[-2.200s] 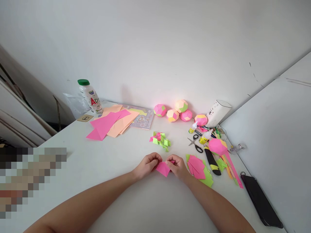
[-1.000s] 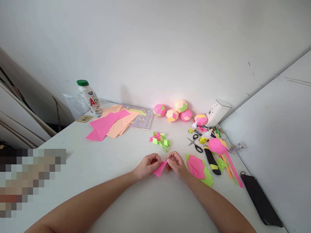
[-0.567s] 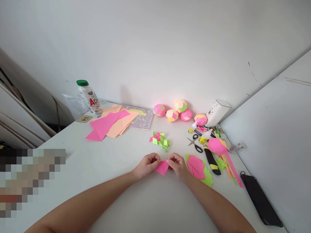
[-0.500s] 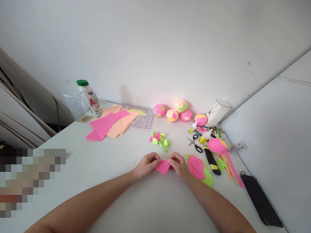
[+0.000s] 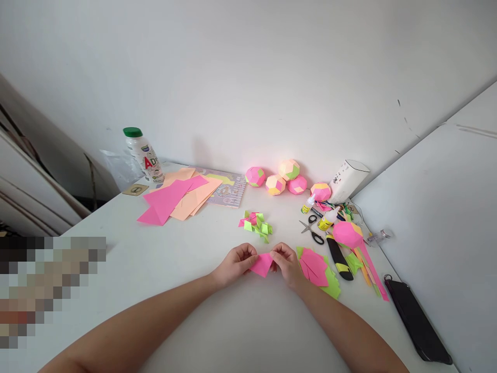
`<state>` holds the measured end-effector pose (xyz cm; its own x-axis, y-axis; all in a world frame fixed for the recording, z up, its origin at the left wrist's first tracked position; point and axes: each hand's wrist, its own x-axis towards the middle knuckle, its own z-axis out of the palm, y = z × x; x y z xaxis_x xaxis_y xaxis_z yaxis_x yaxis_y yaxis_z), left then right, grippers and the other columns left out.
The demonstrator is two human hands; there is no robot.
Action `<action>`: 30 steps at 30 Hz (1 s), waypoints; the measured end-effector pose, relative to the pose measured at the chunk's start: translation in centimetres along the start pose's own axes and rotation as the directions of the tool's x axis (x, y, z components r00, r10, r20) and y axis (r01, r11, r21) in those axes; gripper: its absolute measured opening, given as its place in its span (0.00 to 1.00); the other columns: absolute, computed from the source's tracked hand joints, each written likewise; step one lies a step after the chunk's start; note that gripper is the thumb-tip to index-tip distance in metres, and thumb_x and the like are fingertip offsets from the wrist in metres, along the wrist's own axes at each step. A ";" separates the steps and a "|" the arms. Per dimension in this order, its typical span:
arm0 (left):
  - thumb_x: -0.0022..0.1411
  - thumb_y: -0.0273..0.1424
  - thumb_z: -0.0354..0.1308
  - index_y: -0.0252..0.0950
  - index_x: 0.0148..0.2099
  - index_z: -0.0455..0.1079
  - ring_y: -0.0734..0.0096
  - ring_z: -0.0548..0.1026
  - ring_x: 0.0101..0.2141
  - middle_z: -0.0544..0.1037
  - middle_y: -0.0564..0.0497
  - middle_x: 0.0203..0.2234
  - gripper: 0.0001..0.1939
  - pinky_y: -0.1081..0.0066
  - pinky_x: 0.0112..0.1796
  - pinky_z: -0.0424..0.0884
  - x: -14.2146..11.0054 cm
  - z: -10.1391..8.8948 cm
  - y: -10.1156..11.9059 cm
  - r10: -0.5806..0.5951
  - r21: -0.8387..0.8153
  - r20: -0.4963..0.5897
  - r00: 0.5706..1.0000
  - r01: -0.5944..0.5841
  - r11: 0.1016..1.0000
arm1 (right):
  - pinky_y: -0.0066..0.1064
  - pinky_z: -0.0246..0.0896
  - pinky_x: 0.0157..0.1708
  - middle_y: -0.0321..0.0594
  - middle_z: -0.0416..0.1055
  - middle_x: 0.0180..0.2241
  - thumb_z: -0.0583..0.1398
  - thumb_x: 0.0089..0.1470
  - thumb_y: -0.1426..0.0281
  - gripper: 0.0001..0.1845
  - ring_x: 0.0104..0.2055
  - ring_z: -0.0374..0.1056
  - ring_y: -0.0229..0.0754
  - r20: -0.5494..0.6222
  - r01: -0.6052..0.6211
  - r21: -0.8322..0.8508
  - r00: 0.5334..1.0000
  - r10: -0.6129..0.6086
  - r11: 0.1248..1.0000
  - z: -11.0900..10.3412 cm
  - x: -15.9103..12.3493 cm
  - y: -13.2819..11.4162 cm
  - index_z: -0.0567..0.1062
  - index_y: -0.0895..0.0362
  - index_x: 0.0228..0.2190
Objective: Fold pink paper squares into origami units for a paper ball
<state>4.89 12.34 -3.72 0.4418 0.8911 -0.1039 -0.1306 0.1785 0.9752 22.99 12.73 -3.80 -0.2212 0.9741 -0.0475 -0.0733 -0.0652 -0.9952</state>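
A small pink piece of paper (image 5: 262,265) is stretched between my two hands, low in the middle of the view. My left hand (image 5: 238,261) pinches its left corner between thumb and fingers. On the other side, my right hand (image 5: 285,263) pinches the right corner. Just beyond them lies a small cluster of folded green and pink paper pieces (image 5: 256,224). Close to my right hand is a stack of pink and green paper pieces (image 5: 313,267).
Pink and peach paper sheets (image 5: 174,199) lie back left beside a white bottle (image 5: 143,155). Several paper balls (image 5: 275,184) sit along the wall. Right are scissors (image 5: 312,228), a glue bottle (image 5: 327,219), a box cutter (image 5: 339,257) and a black pouch (image 5: 417,318).
Both hands have shifted very slightly to the right and away from me, the pink paper still between them. Everything else lies as before.
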 end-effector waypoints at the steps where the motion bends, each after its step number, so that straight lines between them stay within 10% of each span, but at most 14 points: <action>1: 0.55 0.41 0.56 0.35 0.30 0.60 0.81 0.58 0.18 0.63 0.58 0.19 0.15 0.78 0.20 0.53 0.0 0.0 0.0 0.000 -0.003 -0.004 1.000 0.000 1.000 | 0.25 0.54 0.19 0.30 0.64 0.15 0.58 0.47 0.65 0.10 0.17 0.59 0.33 -0.015 0.005 0.018 1.000 -0.005 1.000 0.0 0.0 0.0 0.64 0.56 0.23; 30: 0.56 0.35 0.57 0.35 0.37 0.62 0.72 0.71 0.32 0.71 0.51 0.30 0.11 0.68 0.36 0.66 0.1 0.1 0.0 0.135 -0.134 0.048 0.990 -0.128 0.983 | 0.27 0.59 0.25 0.35 0.67 0.24 0.58 0.46 0.74 0.08 0.24 0.62 0.34 0.193 -0.034 -0.127 0.979 0.058 0.991 0.0 -0.3 -0.2 0.70 0.59 0.33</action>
<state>5.00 12.43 -3.72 0.4623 0.8859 0.0386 -0.3041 0.1175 0.9454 23.04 12.45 -3.62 -0.4090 0.9083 -0.0881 0.0579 -0.0705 -0.9958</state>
